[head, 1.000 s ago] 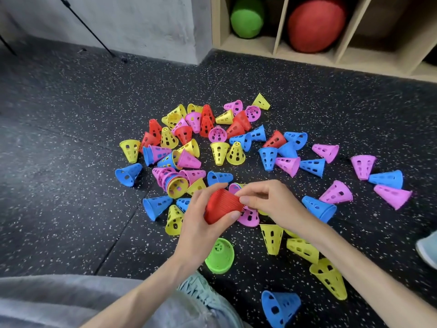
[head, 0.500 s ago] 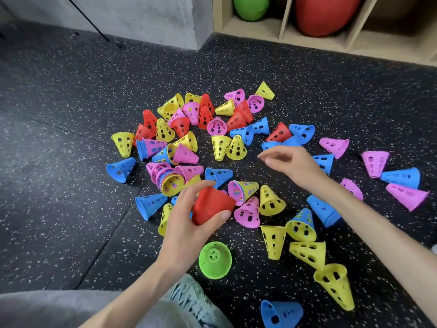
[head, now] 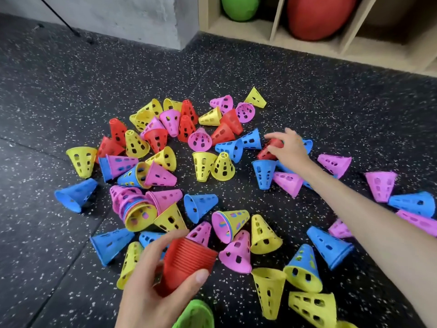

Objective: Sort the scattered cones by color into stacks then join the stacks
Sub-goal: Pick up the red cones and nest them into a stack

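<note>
Now the right hand (head: 289,147) has left the red stack (head: 186,263), which the left hand (head: 151,292) grips, its fingers closing on a loose red cone (head: 269,150) to add next.

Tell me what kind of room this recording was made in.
Probably a gym or sports room: speckled black rubber flooring, a wooden cubby shelf holding a red ball and a green ball, and perforated training cones scattered about.
</note>
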